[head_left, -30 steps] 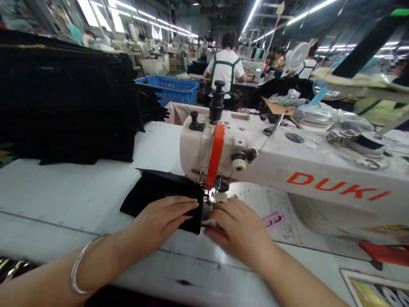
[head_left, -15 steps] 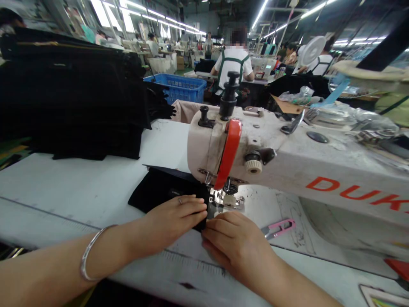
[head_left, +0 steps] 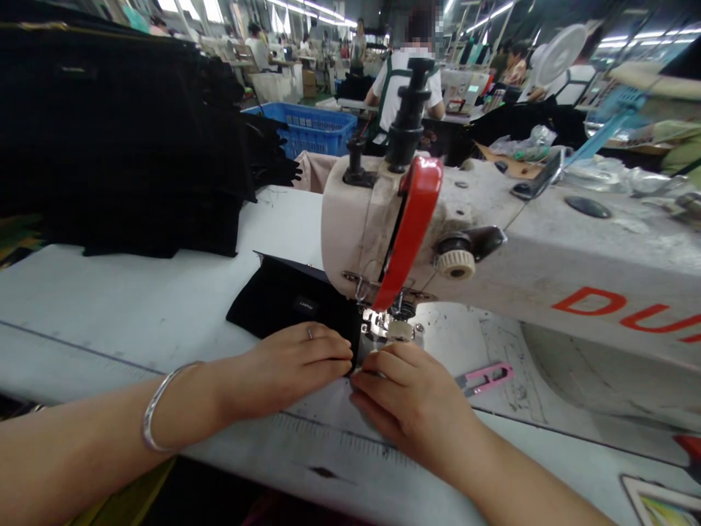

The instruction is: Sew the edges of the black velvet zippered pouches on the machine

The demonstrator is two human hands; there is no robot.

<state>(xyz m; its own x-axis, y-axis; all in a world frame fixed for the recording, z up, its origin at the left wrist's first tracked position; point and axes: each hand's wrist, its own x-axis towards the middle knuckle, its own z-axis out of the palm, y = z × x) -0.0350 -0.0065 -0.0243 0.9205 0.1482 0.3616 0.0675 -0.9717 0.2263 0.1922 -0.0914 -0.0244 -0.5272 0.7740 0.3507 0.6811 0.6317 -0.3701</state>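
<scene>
A flat black fabric piece (head_left: pixel 274 299) with a small dark label lies on the white sewing table, its right edge beside the presser foot (head_left: pixel 377 321) of the sewing machine (head_left: pixel 350 219). My left hand (head_left: pixel 301 358), with a ring and a silver bangle at the wrist, rests flat over the near part of the fabric, fingers stretched toward the foot. At the near right corner of the piece, my right hand (head_left: pixel 405 387) has its fingertips pinched together on the edge. My fingers hide that corner. Pink-handled thread snips (head_left: pixel 487 378) lie right of my right hand.
A tall stack of black fabric pieces (head_left: pixel 125 161) stands on the table's left side. Behind the machine are a blue plastic basket (head_left: pixel 312 131) and a co-worker in a white shirt (head_left: pixel 399 95). A ruler scale (head_left: pixel 339 438) is marked along the near table.
The fabric piece has slid slightly away from me along the presser foot, with both hands staying on it. The whole view has also shifted a little.
</scene>
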